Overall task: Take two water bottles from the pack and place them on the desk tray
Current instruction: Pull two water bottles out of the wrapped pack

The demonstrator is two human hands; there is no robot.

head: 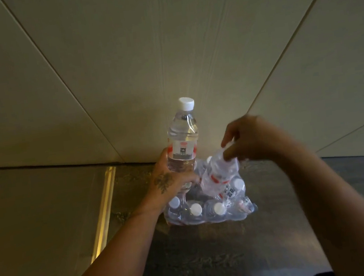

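Near the middle of the frame, the left hand (170,181) is wrapped around the lower body of a water bottle (182,137), holding it upright above the pack (208,206). That bottle is clear, with a white cap at its top and a red-and-white label just above the fingers; it stands out against the pale panelled wall (164,47) that fills the upper frame. A dark tattoo shows on the back of the left hand. To the right, the right hand (250,140) pinches the top of a second bottle (218,174), fingers closed around its neck so that the cap is hidden. This second bottle is tilted, its top leaning toward the upper right and its base down among the other bottles in the pack; whether it is fully free of the plastic wrap cannot be told. The pack sits on the dark floor (215,260) at the lower centre, close to the wall, and is wrapped in clear film with several white caps showing through along its near side. A bright metal strip (103,208) runs diagonally across the floor to the left of the pack. Both bare forearms reach in from the bottom edge of the frame.
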